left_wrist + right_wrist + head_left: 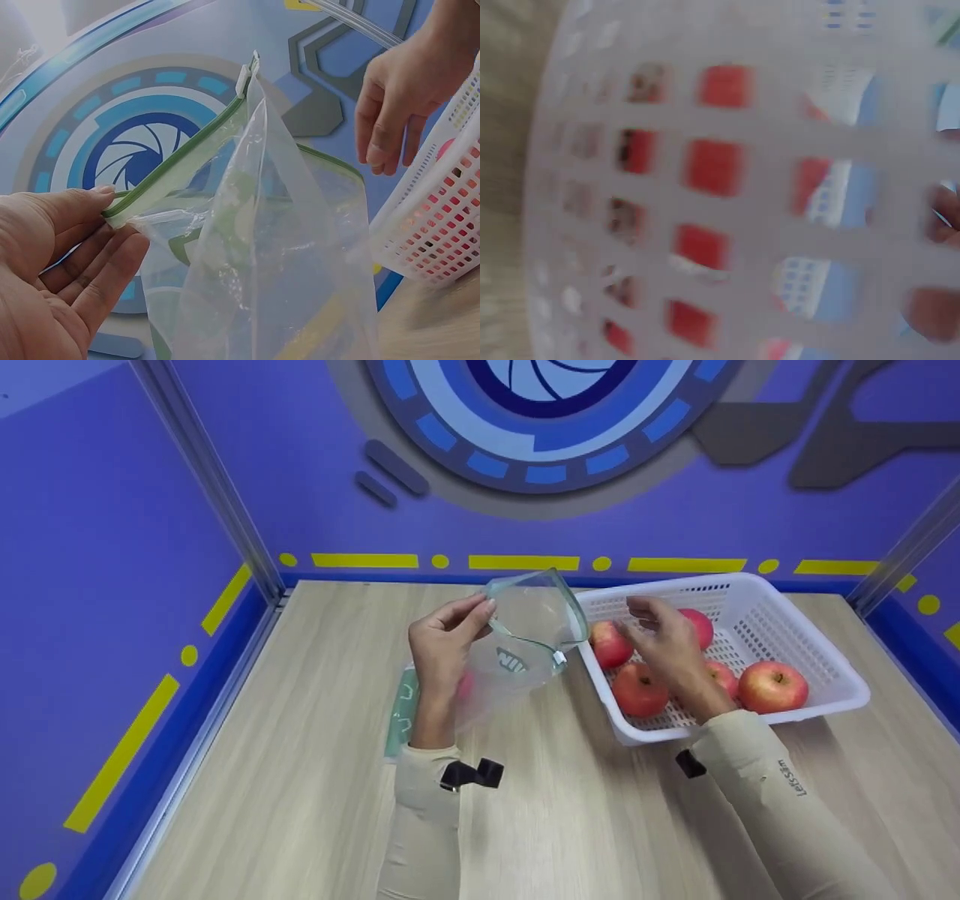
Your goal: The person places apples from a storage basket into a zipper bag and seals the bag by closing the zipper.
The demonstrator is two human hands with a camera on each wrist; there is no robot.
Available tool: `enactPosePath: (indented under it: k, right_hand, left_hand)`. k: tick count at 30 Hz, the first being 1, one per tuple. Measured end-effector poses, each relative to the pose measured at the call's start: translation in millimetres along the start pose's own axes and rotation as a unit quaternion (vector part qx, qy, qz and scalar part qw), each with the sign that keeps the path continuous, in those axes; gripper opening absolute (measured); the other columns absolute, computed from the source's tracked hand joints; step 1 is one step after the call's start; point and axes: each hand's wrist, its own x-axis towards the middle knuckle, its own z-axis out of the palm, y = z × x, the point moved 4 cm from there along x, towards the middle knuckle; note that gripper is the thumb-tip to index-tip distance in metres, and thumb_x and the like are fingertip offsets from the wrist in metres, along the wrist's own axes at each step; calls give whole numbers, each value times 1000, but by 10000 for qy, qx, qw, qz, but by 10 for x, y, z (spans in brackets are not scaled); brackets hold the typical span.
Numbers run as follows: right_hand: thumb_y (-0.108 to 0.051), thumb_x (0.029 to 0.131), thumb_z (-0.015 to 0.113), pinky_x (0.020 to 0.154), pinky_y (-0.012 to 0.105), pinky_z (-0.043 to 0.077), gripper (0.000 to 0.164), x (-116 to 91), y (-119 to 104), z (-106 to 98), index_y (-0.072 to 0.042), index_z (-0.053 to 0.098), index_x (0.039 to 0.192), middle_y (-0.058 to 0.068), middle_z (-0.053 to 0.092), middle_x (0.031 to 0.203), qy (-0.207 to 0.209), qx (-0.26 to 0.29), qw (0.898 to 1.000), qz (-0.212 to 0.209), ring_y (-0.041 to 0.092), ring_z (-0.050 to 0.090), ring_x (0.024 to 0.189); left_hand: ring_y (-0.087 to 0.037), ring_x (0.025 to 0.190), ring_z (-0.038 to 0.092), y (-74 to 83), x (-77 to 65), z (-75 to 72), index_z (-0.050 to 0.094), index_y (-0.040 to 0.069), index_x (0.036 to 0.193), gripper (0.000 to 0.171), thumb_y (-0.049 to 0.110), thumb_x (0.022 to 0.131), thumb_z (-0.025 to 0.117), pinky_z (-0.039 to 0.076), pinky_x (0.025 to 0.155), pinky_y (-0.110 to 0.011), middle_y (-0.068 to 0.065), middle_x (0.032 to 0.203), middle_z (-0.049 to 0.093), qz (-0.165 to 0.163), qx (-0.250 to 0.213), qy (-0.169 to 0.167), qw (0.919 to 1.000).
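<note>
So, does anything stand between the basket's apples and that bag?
Yes: the white basket's left wall stands between the apples and the clear bag, so an apple would probably need lifting over its rim. Nothing visible covers the bag's mouth.

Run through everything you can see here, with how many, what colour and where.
Slider zip bag: one, clear with green trim, held up near the centre
Basket: one, white, right of the bag
Apples: at least five, red and yellowish, in the basket
Red patch: one, in or behind the bag, unclear which
Table: one, pale wood-grain, underneath
Flat item: one, green with white marks, on the table, partly hidden
Wall panels: three, blue-purple, left, back and right
Corner posts: two, silver-grey, between panels
Wrist devices: two, black, at the cuffs
Sleeves: two, beige, both arms
Left hand: one, bare, pinching the bag's edge
Right hand: one, bare, over the basket
</note>
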Motion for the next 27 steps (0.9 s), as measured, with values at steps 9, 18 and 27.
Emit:
enactPosePath:
  k: [9,18,27]
  right_hand:
    - [-27,101,77,116,60,43,62,-10,160,55,0,51,152,22,55,151,-316,-405,9978,424,41,53,140]
    - [-21,99,79,116,65,40,66,-13,200,126,-1,48,154,24,54,150,-579,-868,9934,474,44,51,138]
    - [-17,96,82,122,63,32,70,-2,274,198,-3,49,156,21,54,152,-1178,-807,9893,297,40,49,136]
  left_hand:
    - [-25,87,78,13,-6,16,82,0,109,18,7,93,83,65,82,-36,-12,97,79,-10,16,-30,10000]
    - [-26,87,78,33,-3,11,82,-1,109,17,5,94,82,65,82,-37,-13,96,79,8,-96,-50,9999]
    - [-27,88,78,33,-15,4,82,0,110,17,7,94,82,65,82,-37,-12,98,79,-24,-67,-57,10000]
